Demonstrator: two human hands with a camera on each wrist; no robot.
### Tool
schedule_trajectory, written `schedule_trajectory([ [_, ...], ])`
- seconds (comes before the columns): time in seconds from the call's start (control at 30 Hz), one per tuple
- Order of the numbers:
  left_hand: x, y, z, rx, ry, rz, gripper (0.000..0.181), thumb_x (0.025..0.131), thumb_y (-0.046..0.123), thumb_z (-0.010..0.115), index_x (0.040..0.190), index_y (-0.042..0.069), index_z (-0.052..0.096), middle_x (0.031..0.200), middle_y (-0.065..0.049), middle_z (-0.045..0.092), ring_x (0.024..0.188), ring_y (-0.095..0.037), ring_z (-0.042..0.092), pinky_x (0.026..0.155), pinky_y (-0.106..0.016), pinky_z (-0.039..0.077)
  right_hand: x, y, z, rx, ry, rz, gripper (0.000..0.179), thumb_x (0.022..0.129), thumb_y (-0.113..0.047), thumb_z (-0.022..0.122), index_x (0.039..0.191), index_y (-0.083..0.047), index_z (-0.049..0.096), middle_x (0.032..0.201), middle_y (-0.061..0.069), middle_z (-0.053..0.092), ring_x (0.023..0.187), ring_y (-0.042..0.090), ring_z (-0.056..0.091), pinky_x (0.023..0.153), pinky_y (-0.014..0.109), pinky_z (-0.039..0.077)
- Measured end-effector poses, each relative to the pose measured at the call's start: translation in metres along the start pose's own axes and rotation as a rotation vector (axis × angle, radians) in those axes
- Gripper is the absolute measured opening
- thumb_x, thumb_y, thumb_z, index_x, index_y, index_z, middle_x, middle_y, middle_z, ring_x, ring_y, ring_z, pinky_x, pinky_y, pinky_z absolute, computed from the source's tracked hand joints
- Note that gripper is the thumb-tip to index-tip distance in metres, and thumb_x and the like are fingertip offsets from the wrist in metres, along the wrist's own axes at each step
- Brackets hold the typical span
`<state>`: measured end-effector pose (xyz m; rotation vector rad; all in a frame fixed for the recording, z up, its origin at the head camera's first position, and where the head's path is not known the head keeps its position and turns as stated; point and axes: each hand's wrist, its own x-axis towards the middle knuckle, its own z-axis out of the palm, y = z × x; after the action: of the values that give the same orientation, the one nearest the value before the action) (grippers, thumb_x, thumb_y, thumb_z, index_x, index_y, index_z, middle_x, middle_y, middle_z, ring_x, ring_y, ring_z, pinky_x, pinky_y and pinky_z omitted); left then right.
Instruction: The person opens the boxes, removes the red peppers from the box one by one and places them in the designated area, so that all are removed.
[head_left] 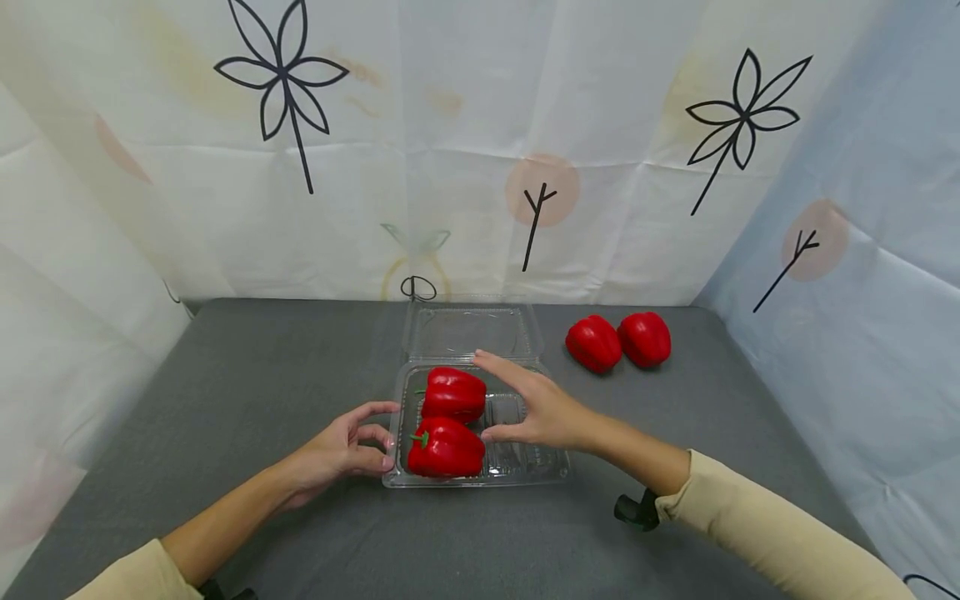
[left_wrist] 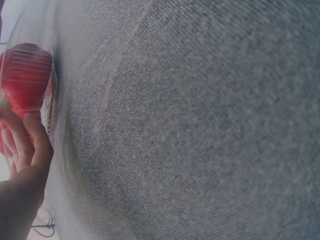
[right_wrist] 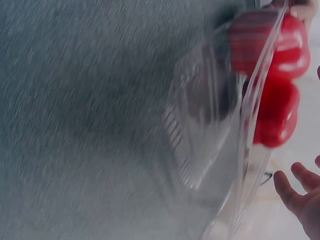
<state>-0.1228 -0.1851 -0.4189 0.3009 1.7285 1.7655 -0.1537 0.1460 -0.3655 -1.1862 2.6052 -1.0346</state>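
A clear plastic clamshell container (head_left: 525, 482) lies on the table with its lid (head_left: 472, 333) folded back. Two red bell peppers sit in its left half: the near pepper (head_left: 446, 450) and the far pepper (head_left: 454, 395), both with stems pointing left. My left hand (head_left: 330, 454) holds the container's left edge, its fingers bent at the rim and side wall (left_wrist: 25, 150). Over the container's right half hovers my right hand (head_left: 551, 408), thumb and fingers spread wide beside the peppers, nothing between them. In the right wrist view its fingers (right_wrist: 285, 190) stand apart from the container.
Two more red peppers rest at the back right of the grey table (head_left: 300, 350), a left one (head_left: 594, 343) and a right one (head_left: 645, 339), touching each other. A patterned white cloth (head_left: 450, 167) hangs behind and along both sides.
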Motion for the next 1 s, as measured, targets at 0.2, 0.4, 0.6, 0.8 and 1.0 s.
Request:
schedule_trajectory([
  [0.2,-0.001,0.001,0.001,-0.001,0.005,-0.006,0.078,0.090,0.008,0.069,0.152,0.002,0.022,0.099,-0.006,0.059,0.087,-0.019,0.065,0.087,-0.036,0.053,0.003,-0.012,0.012,0.103,-0.081,-0.082,0.092,0.080,-0.020,0.085,0.154,-0.009,0.032,0.157,0.009,0.037,0.135,0.025,0.046,0.099,0.046,0.048],
  [0.4,-0.002,0.002,0.002,-0.005,0.011,-0.017,0.078,0.090,0.008,0.069,0.151,0.001,0.022,0.098,-0.006,0.060,0.085,-0.018,0.064,0.084,-0.035,0.053,0.003,-0.019,0.023,0.183,-0.159,-0.116,0.088,0.081,-0.020,0.084,0.153,-0.011,0.035,0.152,0.005,0.041,0.126,0.022,0.052,0.095,0.040,0.052],
  [0.6,-0.001,0.002,0.003,-0.002,0.017,-0.015,0.078,0.090,0.009,0.069,0.151,0.001,0.022,0.098,-0.006,0.060,0.084,-0.018,0.064,0.083,-0.036,0.053,0.004,-0.022,0.030,0.141,-0.174,-0.079,0.083,0.080,-0.027,0.084,0.150,-0.014,0.041,0.153,0.004,0.037,0.133,0.022,0.041,0.097,0.037,0.050],
  [0.8,-0.001,0.001,0.002,-0.005,0.007,-0.007,0.078,0.090,0.008,0.069,0.152,0.001,0.022,0.098,-0.005,0.060,0.084,-0.018,0.064,0.083,-0.035,0.053,0.006,-0.023,0.033,0.143,-0.199,-0.043,0.081,0.080,-0.025,0.084,0.149,-0.013,0.042,0.152,0.007,0.035,0.135,0.024,0.036,0.097,0.033,0.049],
  [1.0,0.000,0.001,0.001,-0.004,0.008,-0.007,0.078,0.090,0.008,0.069,0.152,0.002,0.022,0.098,-0.006,0.059,0.084,-0.017,0.063,0.082,-0.034,0.053,0.008,-0.024,0.036,0.155,-0.197,0.012,0.077,0.081,-0.022,0.084,0.147,-0.013,0.046,0.150,0.006,0.036,0.132,0.023,0.039,0.093,0.027,0.049],
])
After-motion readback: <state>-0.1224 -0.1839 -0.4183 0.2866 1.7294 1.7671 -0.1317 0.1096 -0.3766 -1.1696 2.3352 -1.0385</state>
